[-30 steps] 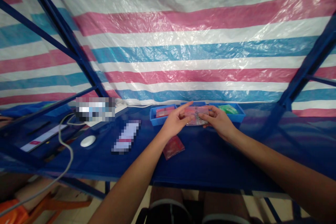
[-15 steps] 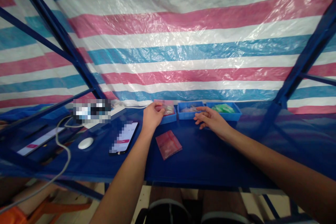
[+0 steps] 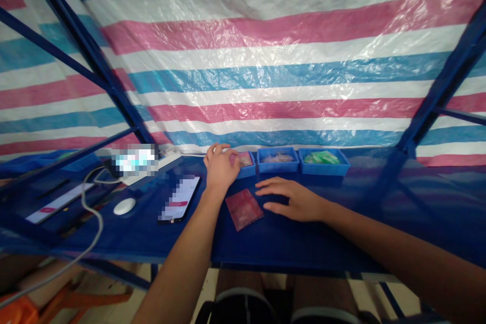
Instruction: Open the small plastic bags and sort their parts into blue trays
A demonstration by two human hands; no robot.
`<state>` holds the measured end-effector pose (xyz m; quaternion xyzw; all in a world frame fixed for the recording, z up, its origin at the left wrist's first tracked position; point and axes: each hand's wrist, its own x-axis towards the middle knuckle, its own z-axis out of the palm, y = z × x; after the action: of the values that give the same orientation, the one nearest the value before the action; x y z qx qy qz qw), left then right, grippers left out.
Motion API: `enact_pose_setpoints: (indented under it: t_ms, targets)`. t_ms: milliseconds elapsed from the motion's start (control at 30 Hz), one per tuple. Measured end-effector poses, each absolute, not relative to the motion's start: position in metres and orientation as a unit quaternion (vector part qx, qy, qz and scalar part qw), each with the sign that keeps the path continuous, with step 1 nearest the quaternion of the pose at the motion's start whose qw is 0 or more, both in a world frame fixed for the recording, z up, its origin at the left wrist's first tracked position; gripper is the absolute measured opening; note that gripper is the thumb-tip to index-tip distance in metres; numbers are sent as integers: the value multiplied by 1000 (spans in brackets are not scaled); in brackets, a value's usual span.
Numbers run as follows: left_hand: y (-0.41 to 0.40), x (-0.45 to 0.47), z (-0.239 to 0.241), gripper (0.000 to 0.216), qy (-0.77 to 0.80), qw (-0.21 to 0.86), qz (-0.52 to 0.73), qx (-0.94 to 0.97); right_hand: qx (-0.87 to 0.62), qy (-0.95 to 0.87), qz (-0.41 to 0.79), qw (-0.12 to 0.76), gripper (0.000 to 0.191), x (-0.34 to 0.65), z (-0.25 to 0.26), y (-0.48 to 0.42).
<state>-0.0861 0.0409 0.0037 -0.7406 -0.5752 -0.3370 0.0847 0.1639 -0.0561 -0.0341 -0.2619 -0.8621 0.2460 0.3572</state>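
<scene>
When we examined the desk, we found a red packet lying flat between its near and far edges, one corner turned toward the near edge. Its outline looked close to square, so we could not settle on a long axis. We recorded the right hand as the nearer of the two: it extended from the desk's right side, and the packet lay to the left of its fingertips. Its grip was spread, the thumb apart from the index finger, and it held nothing that we could see. The fingertips stood just beside the packet; whether they touched the desk we could not tell.

We noted the left hand farther off, toward the far edge, at the left blue bin. Its fingers were bent near a pinkish packet in that bin, and we could not tell whether this grip pinched anything. Along the far edge, rightward, we logged a middle blue bin with pale packets and a right blue bin with green packets. Toward the desk's left we listed a phone and a white rounded object.
</scene>
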Motion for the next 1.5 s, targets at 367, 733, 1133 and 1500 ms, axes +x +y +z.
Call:
enact_pose_setpoints:
  t_ms: [367, 733, 1133, 1500]
  targets:
    - [45, -83, -2, 30, -549, 5, -301, -780, -200, -924, 185, 270, 42, 158, -38, -56]
    - [24, -65, 16, 34, -391, -56, -451, -800, -252, -913, 81, 310, 19, 163, -28, -60]
    - [15, -33, -10, 54, -278, -467, -390, -743, -410, -653, 318, 552, 32, 194, -36, -27]
    - [17, -27, -7, 43, -252, -527, -418, -696, -375, -587, 413, 586, 35, 191, -33, -24]
